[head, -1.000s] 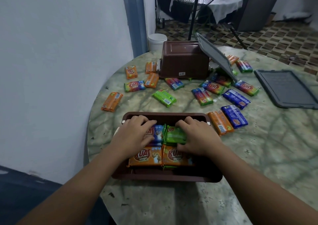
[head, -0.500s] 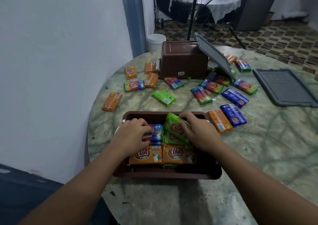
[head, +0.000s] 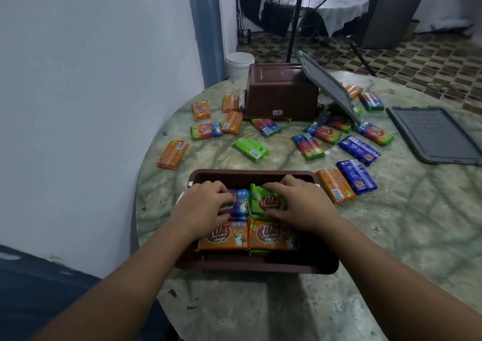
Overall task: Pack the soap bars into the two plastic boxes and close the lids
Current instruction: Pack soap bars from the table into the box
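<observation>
Here, green soap bar (head: 268, 202) between fingers (head: 276, 184)

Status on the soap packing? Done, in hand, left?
Done: two orange bars lie packed in the near box. In hand: left hand on a blue bar, right hand seating a green bar. Left: loose bars across the table, far box overturned, grey lid off.
</observation>
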